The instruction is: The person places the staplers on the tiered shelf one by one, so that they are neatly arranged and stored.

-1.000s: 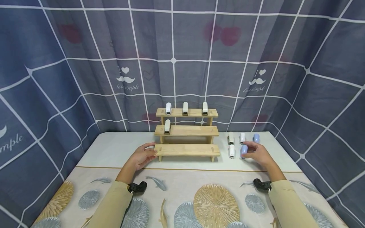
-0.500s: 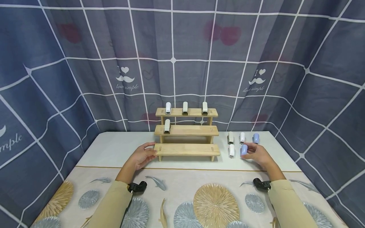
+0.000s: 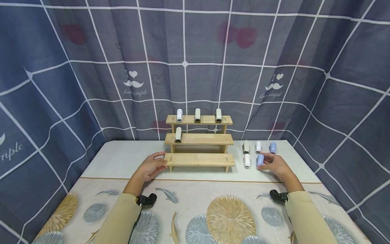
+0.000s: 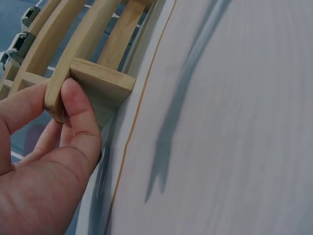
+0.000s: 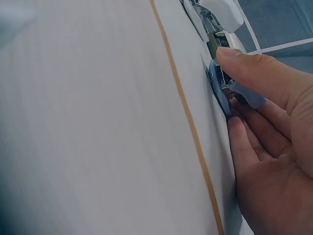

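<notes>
At the left end of a three-step wooden display stand (image 3: 199, 159), my left hand (image 3: 152, 166) pinches the lowest board (image 4: 57, 88) between thumb and fingers. Over on the right my right hand (image 3: 276, 165) holds a small blue stapler (image 3: 260, 160) that sits on the table, its thumb on one side and fingers on the other. In the right wrist view the blue stapler (image 5: 220, 88) shows its metal inner parts, and the fingers partly cover it. Close by stand a white stapler (image 3: 246, 161), a cream stapler (image 3: 245, 147), another white stapler (image 3: 258, 146) and a second blue stapler (image 3: 272, 147).
Three staplers stand on the top board (image 3: 207, 120), one white (image 3: 179, 115) and two cream. A cream stapler (image 3: 178, 135) is at the left of the middle board (image 3: 204, 139). A patterned cloth (image 3: 189, 196) covers the table front; grid curtains (image 3: 201, 81) enclose the back and sides.
</notes>
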